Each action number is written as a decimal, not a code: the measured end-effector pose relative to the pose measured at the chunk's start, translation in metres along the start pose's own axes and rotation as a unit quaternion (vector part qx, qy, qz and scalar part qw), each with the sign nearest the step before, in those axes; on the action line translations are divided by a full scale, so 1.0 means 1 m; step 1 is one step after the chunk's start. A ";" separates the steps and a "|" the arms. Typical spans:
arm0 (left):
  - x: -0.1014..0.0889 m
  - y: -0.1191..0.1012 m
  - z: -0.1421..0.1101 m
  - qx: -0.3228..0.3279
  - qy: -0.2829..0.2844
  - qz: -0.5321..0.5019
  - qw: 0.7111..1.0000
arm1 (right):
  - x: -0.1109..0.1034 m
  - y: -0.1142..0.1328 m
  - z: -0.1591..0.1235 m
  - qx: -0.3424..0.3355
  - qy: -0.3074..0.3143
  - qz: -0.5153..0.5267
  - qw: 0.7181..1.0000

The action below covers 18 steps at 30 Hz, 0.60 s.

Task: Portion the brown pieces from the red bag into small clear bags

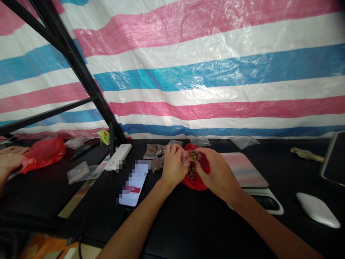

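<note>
So the left hand (174, 166) and right hand (218, 174) are both gripping a small clear cup (192, 156) of brown nuts, pinched between the fingers at center frame. It sits just above a red plastic bag (196, 180) with more nuts (192, 172) lying on it. Just left of that are little zip bags of nuts (152, 151) and a phone (133, 184) with a blurred screen. Over at the left edge, someone else's hand (10, 158) lies beside another red bag (41, 154), and a striped tarp (215, 72) hangs behind everything.
</note>
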<state>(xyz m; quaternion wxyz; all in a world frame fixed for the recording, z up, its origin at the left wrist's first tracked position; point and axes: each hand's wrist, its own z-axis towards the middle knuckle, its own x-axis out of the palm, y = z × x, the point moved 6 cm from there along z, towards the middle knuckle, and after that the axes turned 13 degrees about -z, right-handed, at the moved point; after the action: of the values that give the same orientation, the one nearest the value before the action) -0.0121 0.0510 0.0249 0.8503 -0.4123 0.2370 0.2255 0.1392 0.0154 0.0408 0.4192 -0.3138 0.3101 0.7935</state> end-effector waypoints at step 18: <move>0.009 -0.011 -0.003 -0.005 0.055 -0.111 0.992 | 0.000 0.006 -0.003 -0.071 0.049 0.075 0.993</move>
<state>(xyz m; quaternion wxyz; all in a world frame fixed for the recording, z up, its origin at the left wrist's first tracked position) 0.0006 0.0446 0.0244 0.8536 -0.4521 0.2353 0.1077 0.1348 0.0105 0.0401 0.3199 -0.3569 0.2954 0.8264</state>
